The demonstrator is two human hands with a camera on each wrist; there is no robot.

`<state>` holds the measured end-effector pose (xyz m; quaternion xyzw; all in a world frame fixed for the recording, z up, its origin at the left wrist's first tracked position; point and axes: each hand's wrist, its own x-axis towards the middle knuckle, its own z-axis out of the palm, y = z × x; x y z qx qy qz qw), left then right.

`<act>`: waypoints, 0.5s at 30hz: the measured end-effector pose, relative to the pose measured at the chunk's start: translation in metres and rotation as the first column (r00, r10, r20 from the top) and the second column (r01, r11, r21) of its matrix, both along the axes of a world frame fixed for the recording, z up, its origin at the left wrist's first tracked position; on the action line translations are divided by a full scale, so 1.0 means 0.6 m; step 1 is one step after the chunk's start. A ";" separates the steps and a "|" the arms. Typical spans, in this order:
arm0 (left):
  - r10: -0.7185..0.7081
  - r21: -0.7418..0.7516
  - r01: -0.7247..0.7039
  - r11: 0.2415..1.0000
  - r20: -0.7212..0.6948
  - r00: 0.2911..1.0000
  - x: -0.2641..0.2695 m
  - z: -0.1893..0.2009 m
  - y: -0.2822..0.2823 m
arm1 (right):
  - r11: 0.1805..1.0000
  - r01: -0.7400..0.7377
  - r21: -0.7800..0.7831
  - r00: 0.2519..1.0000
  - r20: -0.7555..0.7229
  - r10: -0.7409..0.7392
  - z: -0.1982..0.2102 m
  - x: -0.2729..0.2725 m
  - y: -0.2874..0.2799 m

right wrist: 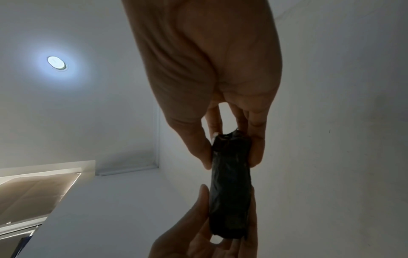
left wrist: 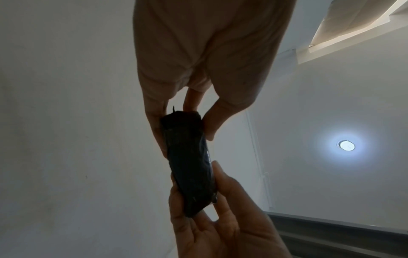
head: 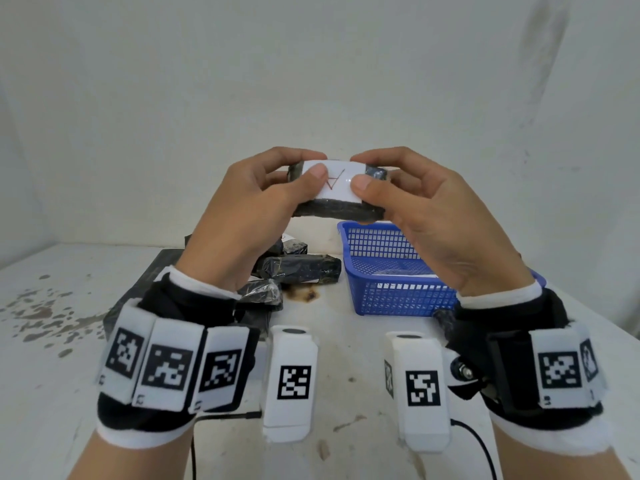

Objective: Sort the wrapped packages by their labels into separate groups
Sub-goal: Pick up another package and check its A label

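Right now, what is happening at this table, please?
A person is sorting black wrapped packages. Both hands, the left hand and the right hand, hold one package up in the air by its ends, with its white label turned towards the head camera; a letter like A is written on it. Below, more black packages lie in a pile on the white table. A blue basket stands to the right of that pile.
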<state>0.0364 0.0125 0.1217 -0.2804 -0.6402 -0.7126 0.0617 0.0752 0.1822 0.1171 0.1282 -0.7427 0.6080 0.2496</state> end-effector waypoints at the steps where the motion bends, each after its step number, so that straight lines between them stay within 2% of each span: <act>1: -0.007 0.001 0.007 1.000 0.002 1.000 -0.001 0.000 0.000 | 1.000 -0.002 -0.009 1.000 -0.008 0.001 -0.001 0.000 0.000; 5: -0.068 -0.011 0.069 0.998 0.086 0.994 -0.003 -0.002 -0.002 | 0.998 0.022 -0.060 0.999 -0.038 -0.024 0.002 0.001 0.002; 7: -0.083 -0.023 0.085 0.996 0.076 0.994 -0.001 -0.002 -0.005 | 0.998 0.002 -0.055 1.000 -0.008 -0.003 0.003 0.003 0.001; 11: -0.075 -0.067 0.073 0.995 -0.032 0.997 0.000 -0.002 -0.011 | 0.988 0.075 0.137 0.997 -0.005 -0.075 0.003 0.002 0.004; 15: -0.052 -0.048 0.049 0.998 -0.060 0.997 -0.004 -0.004 -0.009 | 0.972 0.124 0.199 0.992 -0.011 -0.124 0.004 0.007 0.001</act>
